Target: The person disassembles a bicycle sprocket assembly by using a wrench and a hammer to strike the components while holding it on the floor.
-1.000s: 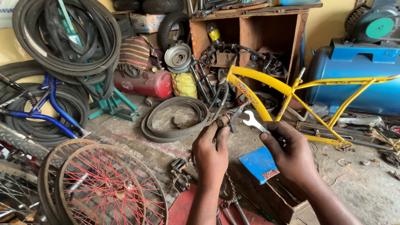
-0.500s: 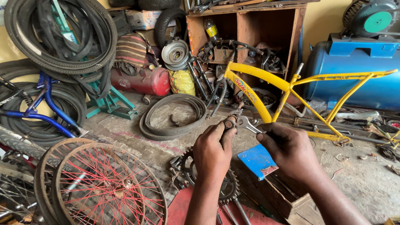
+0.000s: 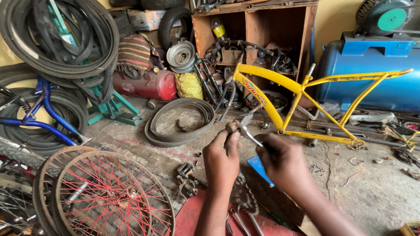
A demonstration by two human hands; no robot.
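My left hand (image 3: 222,158) is closed around a small dark metal part (image 3: 232,126) held up at its fingertips. My right hand (image 3: 282,162) grips a steel open-ended spanner (image 3: 247,132) whose jaw end sits against that part. Both hands hover above a toothed chainring (image 3: 240,196) and a blue card-like piece (image 3: 260,170) lying on a wooden box. Just beyond the hands a yellow bicycle frame (image 3: 297,87) lies on the floor.
A red-spoked wheel (image 3: 105,196) leans at the lower left. Tyres (image 3: 57,39) hang at the upper left, and one tyre (image 3: 179,122) lies on the concrete. A wooden shelf of parts (image 3: 258,35), a red tank (image 3: 148,85) and a blue compressor tank (image 3: 372,70) stand behind.
Both hands have shifted slightly left and down together. The spanner has swung from standing out above the right hand to lying against the part in the left hand.
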